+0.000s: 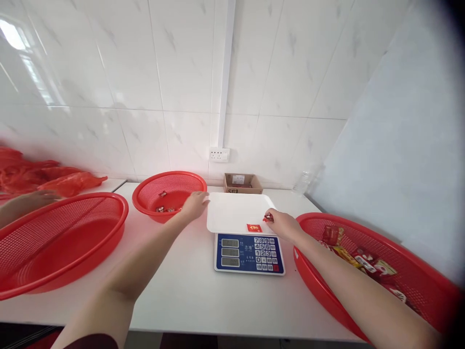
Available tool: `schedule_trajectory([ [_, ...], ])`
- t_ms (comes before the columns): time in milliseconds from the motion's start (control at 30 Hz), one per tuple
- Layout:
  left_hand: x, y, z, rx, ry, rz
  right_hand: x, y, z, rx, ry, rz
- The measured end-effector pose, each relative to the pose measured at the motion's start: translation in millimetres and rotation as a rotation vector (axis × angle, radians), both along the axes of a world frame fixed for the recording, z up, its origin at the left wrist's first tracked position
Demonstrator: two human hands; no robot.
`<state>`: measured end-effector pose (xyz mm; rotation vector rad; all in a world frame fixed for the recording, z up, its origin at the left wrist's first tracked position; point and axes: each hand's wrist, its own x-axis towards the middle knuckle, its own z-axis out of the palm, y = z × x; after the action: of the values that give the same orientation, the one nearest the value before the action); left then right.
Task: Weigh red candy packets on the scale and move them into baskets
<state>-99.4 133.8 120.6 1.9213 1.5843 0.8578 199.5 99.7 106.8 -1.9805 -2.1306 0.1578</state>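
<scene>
Scale (pixel 236 225), one; baskets (pixel 170 185), three

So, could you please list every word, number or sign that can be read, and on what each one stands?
"789", "456", "123", "0 ." on the keypad of the scale
"志准" on the scale's blue panel
"SG", then an unclear mark, on the cardboard box
Too small or blurred: the box's label, displays, other keys, red packet, wrappers in the right basket
</scene>
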Motion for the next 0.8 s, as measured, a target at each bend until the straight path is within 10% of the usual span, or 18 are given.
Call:
schedule_trajectory([
  [300,104.3,-43.8,-3.3,-0.488,-0.829,-0.391,-45.6,-20.4,29.5,0.057,0.586,0.290],
  [800,61.2,-44.5,-23.1,-0.824,-1.187,-0.132,-30.0,-1.2,-10.9,-0.040,0.182,0.223],
])
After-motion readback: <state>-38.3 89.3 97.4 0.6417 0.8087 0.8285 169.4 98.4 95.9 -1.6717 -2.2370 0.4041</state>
